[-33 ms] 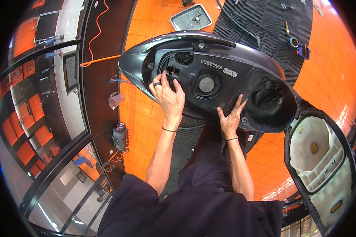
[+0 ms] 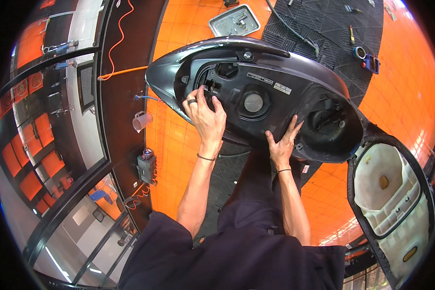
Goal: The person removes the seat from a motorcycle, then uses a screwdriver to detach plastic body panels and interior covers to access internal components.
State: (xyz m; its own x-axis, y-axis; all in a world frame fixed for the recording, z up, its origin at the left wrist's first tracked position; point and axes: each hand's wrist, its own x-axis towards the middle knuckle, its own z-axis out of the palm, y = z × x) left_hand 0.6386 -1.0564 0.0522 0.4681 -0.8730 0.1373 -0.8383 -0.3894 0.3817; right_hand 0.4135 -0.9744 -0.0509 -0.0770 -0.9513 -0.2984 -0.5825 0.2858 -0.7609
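Note:
A scooter's black rear body (image 2: 295, 60) lies in front of me with its under-seat panel (image 2: 285, 79) exposed. A round fuel cap (image 2: 253, 102) sits mid-panel. My left hand (image 2: 205, 118), with a dark ring, bends its fingers over the recess (image 2: 212, 85) at the panel's left end. Its fingertips are closed around something there that I cannot make out. My right hand (image 2: 282, 147) rests open, fingers spread, on the panel's near edge beside the storage compartment (image 2: 326, 116). The raised seat (image 2: 391, 193) hangs at the right, pale underside showing.
On the orange tiled floor beyond stands a metal tray (image 2: 234, 21) with small parts. Black mats (image 2: 333, 29) carry a hose (image 2: 295, 31) and loose tools. A clear measuring jug (image 2: 142, 122) and a grey box (image 2: 146, 165) are by the glass wall at the left.

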